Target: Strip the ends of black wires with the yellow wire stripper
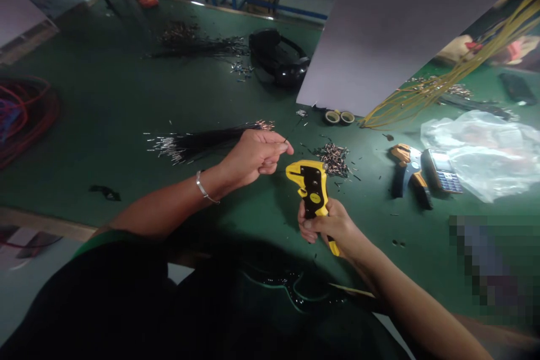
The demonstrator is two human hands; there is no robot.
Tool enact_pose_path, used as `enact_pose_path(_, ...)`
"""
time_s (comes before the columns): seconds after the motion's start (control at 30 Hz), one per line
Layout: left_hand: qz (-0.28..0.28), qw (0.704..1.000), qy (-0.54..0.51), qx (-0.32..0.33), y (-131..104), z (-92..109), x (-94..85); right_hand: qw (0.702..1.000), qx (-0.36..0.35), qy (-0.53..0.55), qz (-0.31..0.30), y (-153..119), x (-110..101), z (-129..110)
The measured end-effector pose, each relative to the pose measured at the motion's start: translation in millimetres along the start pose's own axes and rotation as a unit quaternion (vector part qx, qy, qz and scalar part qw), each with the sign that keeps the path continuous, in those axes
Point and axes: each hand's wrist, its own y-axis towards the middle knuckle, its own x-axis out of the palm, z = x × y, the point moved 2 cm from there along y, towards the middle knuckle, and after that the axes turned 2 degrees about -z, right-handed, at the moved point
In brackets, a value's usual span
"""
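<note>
My right hand [327, 222] is wrapped round the handle of a yellow and black wire stripper [313, 187], its jaws pointing left. In a pinch, my left hand [259, 156] holds a thin black wire [287, 139] between thumb and forefinger; the wire's end sticks up past the fingertips. Behind and under that hand lies a bundle of black wires [202, 142] with silvery tips at the left and coppery ends at the right. Just beyond the stripper's head is a pile of short cut wire scraps [334, 158].
A headset-like black device [278, 59] and more wires [198, 45] lie farther back. A grey panel [375, 28] rises behind two tape rolls [340, 117]. On the right are a second hand tool [411, 171], a keypad phone [444, 170], a plastic bag [489, 152] and yellow wires [459, 70]. Another person's hand [455, 49] shows behind.
</note>
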Motion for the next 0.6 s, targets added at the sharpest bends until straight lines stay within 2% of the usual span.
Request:
enact_pose_path(0.17,0.006,1.000,0.001,0.010,2.1,0.5,-1.9,1.000,0.001,-0.013,-0.003,-3.3,0.9,-0.6)
enact_pose_path(0.33,-0.005,1.000,-0.011,-0.007,5.3,-3.5,-1.4,0.998,0.024,-0.034,-0.045,-13.3,-4.3,3.3)
enact_pose_path(0.6,-0.015,1.000,-0.009,-0.020,5.2,-11.7,-0.9,0.997,0.037,-0.064,-0.013,-17.7,-9.5,-0.2)
